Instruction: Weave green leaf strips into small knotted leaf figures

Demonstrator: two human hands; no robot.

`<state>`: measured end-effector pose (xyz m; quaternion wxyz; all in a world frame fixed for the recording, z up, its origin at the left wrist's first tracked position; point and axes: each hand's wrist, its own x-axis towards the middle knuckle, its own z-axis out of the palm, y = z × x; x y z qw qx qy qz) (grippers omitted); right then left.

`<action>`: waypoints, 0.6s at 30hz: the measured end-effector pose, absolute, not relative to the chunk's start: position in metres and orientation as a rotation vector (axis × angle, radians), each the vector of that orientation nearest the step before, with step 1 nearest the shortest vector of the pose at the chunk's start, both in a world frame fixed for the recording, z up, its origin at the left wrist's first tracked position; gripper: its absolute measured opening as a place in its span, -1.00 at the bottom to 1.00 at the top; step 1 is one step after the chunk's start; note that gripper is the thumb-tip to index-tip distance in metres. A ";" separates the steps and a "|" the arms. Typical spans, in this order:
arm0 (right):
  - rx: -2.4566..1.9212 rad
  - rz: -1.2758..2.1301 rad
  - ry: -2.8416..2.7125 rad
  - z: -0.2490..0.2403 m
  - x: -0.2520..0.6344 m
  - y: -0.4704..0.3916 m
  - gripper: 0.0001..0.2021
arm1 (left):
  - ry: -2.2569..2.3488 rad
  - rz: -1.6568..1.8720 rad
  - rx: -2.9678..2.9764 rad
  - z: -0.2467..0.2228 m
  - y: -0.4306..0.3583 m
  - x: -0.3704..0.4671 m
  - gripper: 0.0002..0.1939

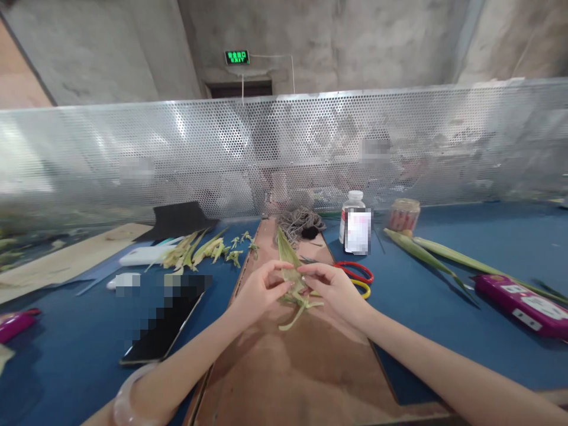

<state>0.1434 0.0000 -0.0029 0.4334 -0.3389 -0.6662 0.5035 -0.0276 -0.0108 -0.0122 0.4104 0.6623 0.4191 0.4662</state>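
A green, pointed leaf piece (pixel 288 251) stands between my hands over the brown board, with loose curled strips hanging from its lower end. My left hand (pixel 267 285) pinches its left side between thumb and fingers. On the right side, my right hand (pixel 327 284) pinches the same leaf piece. Just beyond my right hand lie scissors with red handles (pixel 358 271) and yellow handles (pixel 362 289). Behind the leaf tip is a tangle of grey yarn (pixel 299 222).
Dried leaf bits (pixel 215 248) and a dark tablet-like object (pixel 171 322) lie left. At right are a white-capped bottle (pixel 354 222), a jar (pixel 404 216), long green leaves (pixel 426 260) and a purple pouch (pixel 519 303). A perforated metal screen (pixel 310 142) stands behind.
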 end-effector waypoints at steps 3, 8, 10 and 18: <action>-0.841 1.244 -1.662 -0.003 0.144 0.001 -0.84 | 1.002 1.166 1.630 -0.013 -0.010 -0.028 -0.68; -0.842 1.241 -1.638 -0.004 0.145 0.005 -0.82 | 0.949 1.182 1.600 -0.010 -0.010 -0.027 -0.62; -0.826 1.227 -1.678 -0.004 0.145 0.005 -0.80 | 0.984 1.175 1.619 -0.008 -0.011 -0.027 -0.61; -0.862 1.155 -1.784 -0.007 0.143 0.001 -0.78 | 0.962 1.191 1.636 -0.006 -0.015 -0.025 -0.62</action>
